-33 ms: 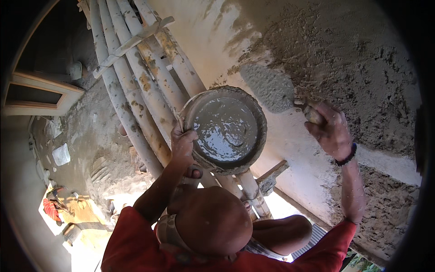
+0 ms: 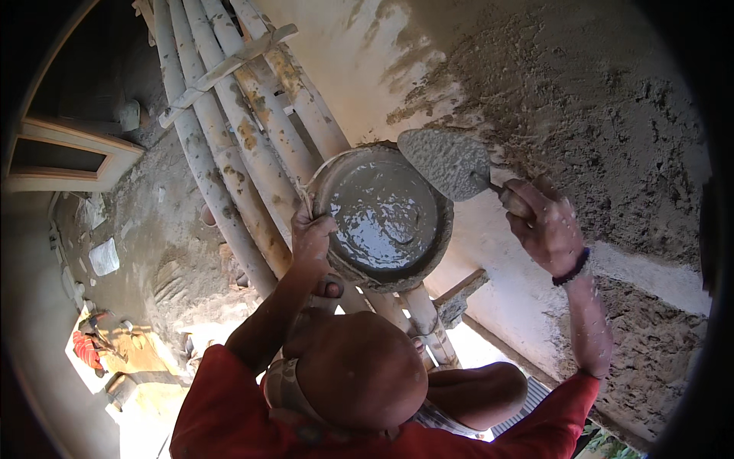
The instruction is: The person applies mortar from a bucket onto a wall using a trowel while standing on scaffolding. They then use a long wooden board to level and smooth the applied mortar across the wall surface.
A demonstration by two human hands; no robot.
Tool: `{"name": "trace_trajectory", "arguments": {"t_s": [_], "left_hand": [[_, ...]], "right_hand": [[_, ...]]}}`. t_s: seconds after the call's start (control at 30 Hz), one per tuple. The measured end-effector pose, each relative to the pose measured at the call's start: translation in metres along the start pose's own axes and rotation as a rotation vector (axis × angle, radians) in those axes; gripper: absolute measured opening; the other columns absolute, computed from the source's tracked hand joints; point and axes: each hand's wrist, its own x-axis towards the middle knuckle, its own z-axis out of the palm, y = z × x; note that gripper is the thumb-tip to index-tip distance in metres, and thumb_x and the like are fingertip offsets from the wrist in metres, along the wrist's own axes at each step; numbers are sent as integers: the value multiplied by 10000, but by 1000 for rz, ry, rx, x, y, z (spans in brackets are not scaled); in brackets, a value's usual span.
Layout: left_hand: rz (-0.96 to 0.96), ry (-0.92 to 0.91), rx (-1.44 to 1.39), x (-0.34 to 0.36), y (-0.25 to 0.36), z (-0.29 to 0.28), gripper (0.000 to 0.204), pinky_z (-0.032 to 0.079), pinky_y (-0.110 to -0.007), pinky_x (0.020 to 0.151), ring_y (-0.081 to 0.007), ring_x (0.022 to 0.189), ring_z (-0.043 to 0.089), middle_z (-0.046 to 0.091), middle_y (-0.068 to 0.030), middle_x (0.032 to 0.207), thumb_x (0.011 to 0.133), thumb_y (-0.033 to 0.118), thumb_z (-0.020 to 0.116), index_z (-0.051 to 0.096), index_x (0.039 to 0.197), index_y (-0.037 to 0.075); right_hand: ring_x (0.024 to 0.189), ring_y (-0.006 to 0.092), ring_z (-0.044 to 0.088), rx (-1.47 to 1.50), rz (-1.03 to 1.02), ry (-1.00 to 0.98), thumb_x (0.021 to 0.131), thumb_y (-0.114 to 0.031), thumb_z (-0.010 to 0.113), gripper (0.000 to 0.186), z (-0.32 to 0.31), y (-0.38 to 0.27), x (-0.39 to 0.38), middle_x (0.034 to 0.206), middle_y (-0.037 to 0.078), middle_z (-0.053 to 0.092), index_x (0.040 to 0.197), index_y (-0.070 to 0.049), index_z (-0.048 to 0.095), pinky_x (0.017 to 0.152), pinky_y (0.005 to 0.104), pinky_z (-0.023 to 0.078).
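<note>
My left hand (image 2: 312, 237) is closed on the near-left edge of a round bucket (image 2: 441, 249), where its thin handle meets the rim. Wet grey mortar (image 2: 371, 218) with a shiny surface lies inside. In my right hand (image 2: 544, 229) is the grip of a trowel (image 2: 447, 162), its broad blade coated with mortar. The blade hangs over the bucket's far-right rim, close to the wall. My bent knee (image 2: 482, 394) shows below the bucket.
Pale round poles (image 2: 260, 153), tied by a crosspiece (image 2: 229, 73), form a platform under the bucket. To the right rises a wall (image 2: 596, 138) with rough, dark plaster patches. Far below at left is a person in red (image 2: 86, 350), near a wooden frame (image 2: 115, 164).
My right hand has moved slightly left with the trowel, and its blade now overlaps the bucket's rim more. My left hand stays on the bucket.
</note>
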Motion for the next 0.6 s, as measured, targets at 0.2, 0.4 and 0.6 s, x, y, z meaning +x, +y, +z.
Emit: {"name": "trace_trajectory", "arguments": {"t_s": [0.2,0.4,0.6], "left_hand": [[75,-43,-13,3,-7,5,459,449,-214,678,-81,764,557,610,1,900,678,-110,442,562,1103,15],[28,39,26,3,-8,-3,478,441,-217,692,-89,757,546,597,1,895,687,-105,448,556,1137,13],[11,-6,-40,3,-4,-5,478,456,-233,704,-100,779,562,602,-11,906,694,-96,451,548,1150,8]], "right_hand": [[791,354,603,-155,-62,-161,813,-178,565,382,133,2,-7,914,160,556,1188,-134,503,663,423,520],[824,385,626,381,-141,-138,732,-170,666,498,149,-2,-13,960,169,641,1198,-93,507,724,438,525],[821,369,633,427,-20,-137,715,-89,612,454,114,-5,-19,938,172,644,1160,-74,527,736,430,521]]}}
